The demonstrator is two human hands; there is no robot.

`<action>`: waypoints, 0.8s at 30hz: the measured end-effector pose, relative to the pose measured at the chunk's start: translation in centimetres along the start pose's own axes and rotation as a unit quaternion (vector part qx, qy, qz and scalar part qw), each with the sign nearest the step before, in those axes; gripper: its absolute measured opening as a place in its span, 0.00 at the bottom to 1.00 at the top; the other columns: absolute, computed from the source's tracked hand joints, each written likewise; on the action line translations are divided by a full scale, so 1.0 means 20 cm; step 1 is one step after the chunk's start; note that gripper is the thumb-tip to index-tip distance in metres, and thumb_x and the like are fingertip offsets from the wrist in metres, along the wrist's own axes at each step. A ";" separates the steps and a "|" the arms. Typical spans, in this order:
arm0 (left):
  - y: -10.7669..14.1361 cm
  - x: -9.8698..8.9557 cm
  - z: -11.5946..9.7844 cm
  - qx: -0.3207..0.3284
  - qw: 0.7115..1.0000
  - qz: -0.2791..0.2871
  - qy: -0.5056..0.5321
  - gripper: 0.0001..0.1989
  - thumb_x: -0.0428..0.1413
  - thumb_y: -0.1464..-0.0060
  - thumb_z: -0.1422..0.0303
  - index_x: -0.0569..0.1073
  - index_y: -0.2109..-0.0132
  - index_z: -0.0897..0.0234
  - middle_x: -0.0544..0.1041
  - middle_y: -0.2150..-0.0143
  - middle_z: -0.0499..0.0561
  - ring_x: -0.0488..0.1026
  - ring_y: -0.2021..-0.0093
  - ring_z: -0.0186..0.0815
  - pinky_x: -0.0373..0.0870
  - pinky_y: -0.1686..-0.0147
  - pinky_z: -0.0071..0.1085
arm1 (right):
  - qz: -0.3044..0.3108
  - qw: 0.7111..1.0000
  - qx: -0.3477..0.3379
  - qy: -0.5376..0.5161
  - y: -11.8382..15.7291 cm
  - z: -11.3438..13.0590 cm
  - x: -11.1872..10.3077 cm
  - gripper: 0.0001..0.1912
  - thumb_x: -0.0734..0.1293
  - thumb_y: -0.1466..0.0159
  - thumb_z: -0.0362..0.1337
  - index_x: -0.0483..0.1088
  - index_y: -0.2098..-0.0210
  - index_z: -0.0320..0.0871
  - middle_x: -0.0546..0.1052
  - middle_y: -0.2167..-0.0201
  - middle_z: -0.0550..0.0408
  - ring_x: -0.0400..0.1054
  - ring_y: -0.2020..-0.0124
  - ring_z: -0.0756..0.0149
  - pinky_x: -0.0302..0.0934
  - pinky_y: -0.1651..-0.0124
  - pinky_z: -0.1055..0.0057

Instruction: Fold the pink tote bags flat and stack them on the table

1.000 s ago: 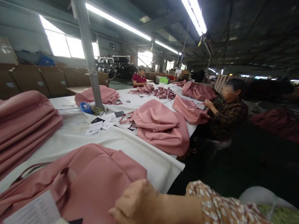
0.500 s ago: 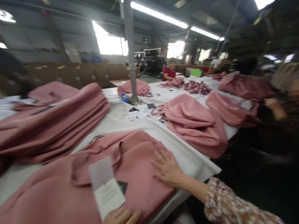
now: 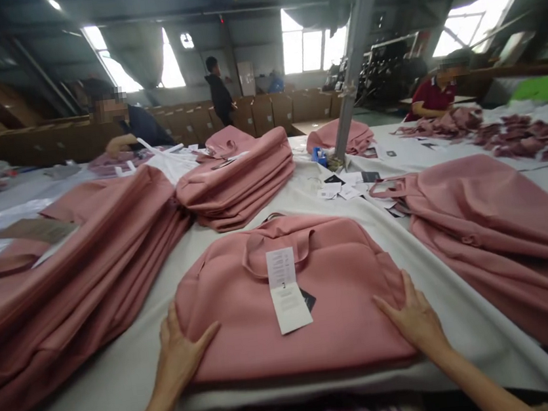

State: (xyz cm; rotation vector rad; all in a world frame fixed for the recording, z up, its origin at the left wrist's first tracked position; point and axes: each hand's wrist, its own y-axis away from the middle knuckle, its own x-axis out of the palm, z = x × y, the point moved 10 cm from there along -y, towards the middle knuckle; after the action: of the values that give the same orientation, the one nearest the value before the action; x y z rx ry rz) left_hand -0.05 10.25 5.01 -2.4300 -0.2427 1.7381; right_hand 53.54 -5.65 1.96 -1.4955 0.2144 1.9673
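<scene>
On my feed, with twelve o'clock pointing straight across the table, the left hand [image 3: 181, 348] is spread against the eight o'clock corner of the pink bag [image 3: 243, 331], thumb on its upper face and fingers around the end; the right hand [image 3: 418, 318] mirrors it at four o'clock, thumb likewise wide of the fingers. I can't tell how hard either presses. I read the step as squaring or steadying the bag by its ends; the next move, I judge, calls for matched pressure from both sides, since soft fabric could buckle if one leads. The bag lies flat at six o'clock in my view, near the close edge of the table [image 3: 459, 329]. Its long axis runs nine to three; the straight base faces six, the rounded top twelve. The strap handle [image 3: 303, 248] sits toward that top, with an opened white card [image 3: 290, 309] below it and a black tag [image 3: 308, 299] partly underneath. Farther out, stacked bags [image 3: 246, 182] stand toward eleven, loose cards [image 3: 349, 190] lie toward one, and more bags [image 3: 499, 226] fill three to four.
</scene>
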 end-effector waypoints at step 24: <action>0.46 0.03 -0.73 0.488 0.846 0.194 -0.088 0.30 0.46 0.38 0.51 0.47 0.32 0.43 0.47 0.29 0.51 0.48 0.32 0.58 0.40 0.39 0.65 | 0.072 0.804 -0.580 0.113 0.36 0.51 -0.03 0.47 0.55 0.43 0.69 0.48 0.33 0.51 0.57 0.34 0.43 0.53 0.38 0.34 0.16 0.41 0.34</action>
State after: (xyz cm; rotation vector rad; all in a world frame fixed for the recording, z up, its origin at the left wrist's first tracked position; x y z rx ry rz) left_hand 14.36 1.16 7.13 -1.6006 0.9511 1.6013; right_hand 41.26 -6.51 4.14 -2.4953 -1.0012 2.0942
